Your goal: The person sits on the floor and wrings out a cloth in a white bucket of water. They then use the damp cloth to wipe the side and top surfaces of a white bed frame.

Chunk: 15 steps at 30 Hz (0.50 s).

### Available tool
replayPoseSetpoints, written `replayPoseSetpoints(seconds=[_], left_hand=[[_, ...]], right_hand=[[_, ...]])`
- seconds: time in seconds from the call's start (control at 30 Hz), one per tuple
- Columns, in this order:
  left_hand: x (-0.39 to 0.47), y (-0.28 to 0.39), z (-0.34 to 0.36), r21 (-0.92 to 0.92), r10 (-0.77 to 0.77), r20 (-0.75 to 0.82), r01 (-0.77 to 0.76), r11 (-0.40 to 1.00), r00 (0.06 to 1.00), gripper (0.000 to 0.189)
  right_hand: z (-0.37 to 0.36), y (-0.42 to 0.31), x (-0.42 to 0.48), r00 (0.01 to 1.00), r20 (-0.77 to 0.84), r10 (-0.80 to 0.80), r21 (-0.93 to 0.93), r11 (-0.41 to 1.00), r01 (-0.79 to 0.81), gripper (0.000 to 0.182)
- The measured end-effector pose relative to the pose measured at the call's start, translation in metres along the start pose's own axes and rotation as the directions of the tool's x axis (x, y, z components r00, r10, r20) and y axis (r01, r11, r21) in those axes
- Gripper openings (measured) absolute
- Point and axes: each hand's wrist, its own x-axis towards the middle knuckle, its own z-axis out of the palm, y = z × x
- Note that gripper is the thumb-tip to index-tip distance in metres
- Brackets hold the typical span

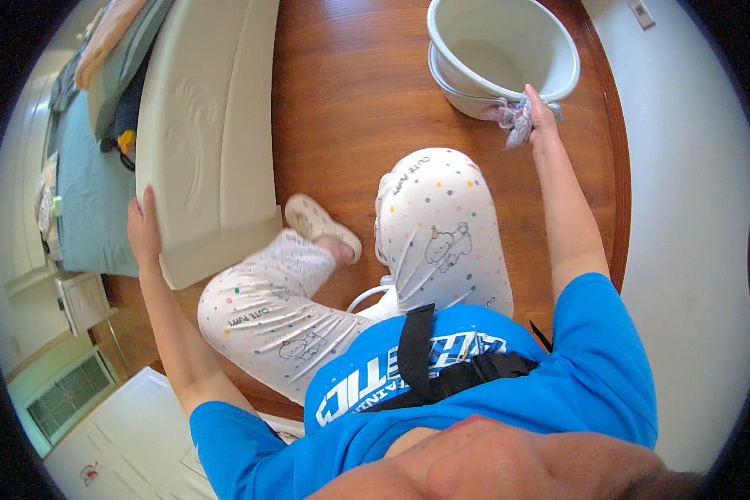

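My right hand grips a crumpled pale cloth against the near rim of a white plastic bucket. The thumb lies by the rim, and the bucket's handle runs just beside the cloth. The bucket stands on the wooden floor and its inside looks pale; whether it holds water I cannot tell. My left hand rests on the edge of a cream bed footboard with a raised scroll pattern. Its fingers are partly hidden behind the edge, and no loose thing shows in it.
Beyond the footboard is a bed with a blue-green sheet and piled bedding. A white wall runs along the right. My slippered foot is by the footboard's base. A white door is at lower left.
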Motion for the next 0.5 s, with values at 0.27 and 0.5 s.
replayPoseSetpoints(seconds=[0.27,0.5], left_hand=[[-0.013,0.022,-0.023,0.052,-0.054,-0.064,0.057,0.997,0.996,0.079],[-0.025,0.041,-0.026,0.018,-0.03,-0.053,0.031,0.999,0.998,0.073]], right_hand=[[0.003,-0.018,-0.015,1.0,-0.011,-0.007,0.012,1.0,0.007,0.05],[0.002,-0.03,-0.015,0.997,-0.032,0.07,-0.05,0.996,-0.071,0.054]])
